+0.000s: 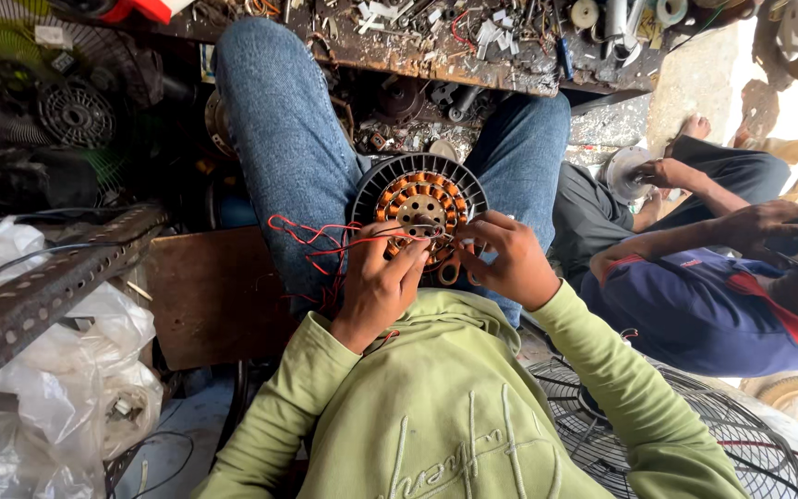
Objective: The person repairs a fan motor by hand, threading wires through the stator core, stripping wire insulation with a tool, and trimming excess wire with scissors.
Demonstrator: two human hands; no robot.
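A round fan motor stator (420, 199) with copper windings in a black ribbed housing rests on my lap between my jeans-clad knees. My left hand (379, 282) pinches thin red wires (311, 242) at the stator's near edge. My right hand (505, 259) grips the stator's lower right rim, fingers curled at the windings. Orange-handled scissors (450, 271) lie between my hands, partly hidden.
A cluttered workbench (473, 42) with screws and parts lies ahead. A perforated metal angle bar (48, 282) and plastic bags (66, 388) sit left. A wire fan guard (685, 434) is lower right. Another person (695, 296) in blue sits to the right, handling a white part.
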